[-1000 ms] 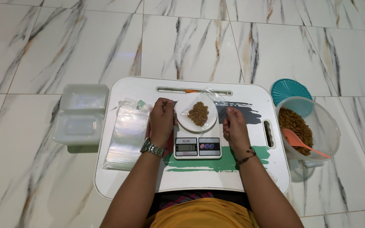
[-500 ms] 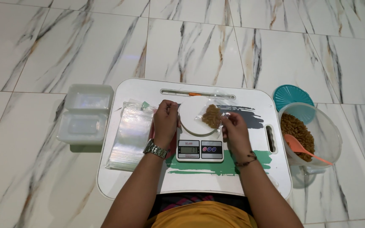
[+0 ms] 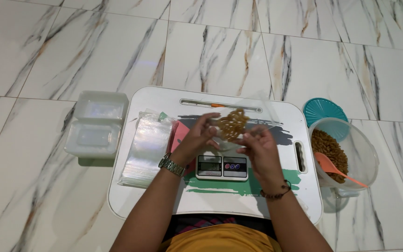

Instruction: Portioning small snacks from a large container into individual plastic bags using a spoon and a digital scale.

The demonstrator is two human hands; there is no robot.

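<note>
My left hand (image 3: 199,137) and my right hand (image 3: 257,149) are raised together above a small digital kitchen scale (image 3: 222,167). Between the fingertips they hold a portion of brown curly snack pieces (image 3: 232,123) in something clear or pale; I cannot tell whether it is a plastic bag or the small plate. The scale stands in the middle of a white lap table (image 3: 155,205). The left wrist wears a metal watch and the right wrist a dark bracelet.
A stack of clear plastic bags (image 3: 148,147) lies on the table's left side. Two clear lidded boxes (image 3: 96,123) sit on the marble floor at left. At right are a clear tub of brown snack (image 3: 350,154) with an orange scoop (image 3: 334,168) and a teal lid (image 3: 325,111).
The snack portion, which rested on a white plate on the scale, has been lifted off. Both hands have risen with it and moved closer together.
</note>
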